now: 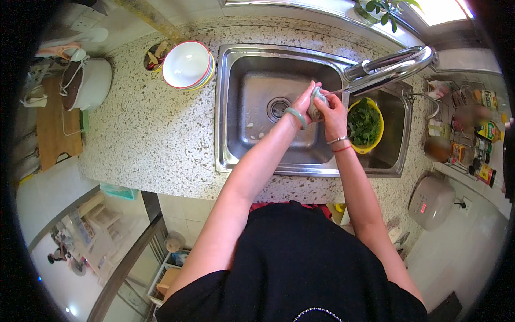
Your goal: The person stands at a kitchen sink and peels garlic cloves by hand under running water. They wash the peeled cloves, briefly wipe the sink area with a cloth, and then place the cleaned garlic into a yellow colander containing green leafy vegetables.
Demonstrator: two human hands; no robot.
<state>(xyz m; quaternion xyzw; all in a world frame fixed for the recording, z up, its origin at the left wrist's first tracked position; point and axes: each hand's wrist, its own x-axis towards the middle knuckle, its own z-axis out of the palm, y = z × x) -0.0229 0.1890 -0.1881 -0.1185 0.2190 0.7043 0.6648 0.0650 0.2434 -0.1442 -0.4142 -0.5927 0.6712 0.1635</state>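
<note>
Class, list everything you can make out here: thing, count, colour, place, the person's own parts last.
Small item: one, pale, in both hands, kind unclear
Sink: one, steel, mid-counter, two basins
Scraps: several, whitish, left basin
Faucet: one, chrome, over sink
Colander: one, yellow, right basin
Leafy greens: heap, green, in colander
Stacked bowls: several, white, red-rimmed top, left of sink
Food pieces: several, tan, reddish, left of bowls
Counter: one, speckled pale, around sink
Container: one, white, left end
Board: one, brown, far left
Jars: several, mixed, right
Appliance: one, grey, right
Plant: one, green, top right
Shirt: one, black, bottom
Left hand: one, bare, over sink
Right hand: one, bare, over sink
</note>
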